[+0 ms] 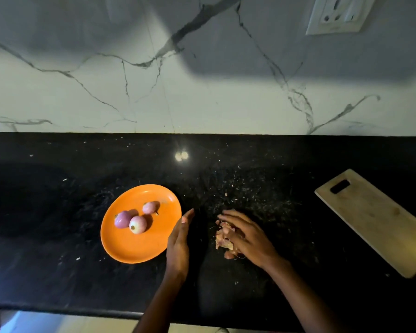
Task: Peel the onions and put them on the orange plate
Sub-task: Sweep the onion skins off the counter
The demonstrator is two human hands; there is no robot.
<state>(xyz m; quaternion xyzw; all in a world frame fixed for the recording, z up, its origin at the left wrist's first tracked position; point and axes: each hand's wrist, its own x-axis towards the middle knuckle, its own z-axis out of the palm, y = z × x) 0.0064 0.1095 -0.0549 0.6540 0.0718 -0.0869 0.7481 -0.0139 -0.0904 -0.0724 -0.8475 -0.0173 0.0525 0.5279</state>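
Note:
Three peeled onions lie on the orange plate (130, 251): a purple onion (122, 219), a pale onion (138, 224) touching it, and a pinkish onion (150, 207) slightly farther back. My left hand (178, 246) stands on its edge just right of the plate, fingers straight, holding nothing. My right hand (246, 236) lies palm down over a heap of onion skins (222, 239), fingers spread across it; whether it grips any skins I cannot tell.
A wooden cutting board (375, 219) lies at the right on the black stone counter (58, 212). Small skin scraps speckle the counter behind my hands. The counter's front edge (82, 311) runs along the bottom. A wall socket (339, 14) sits top right.

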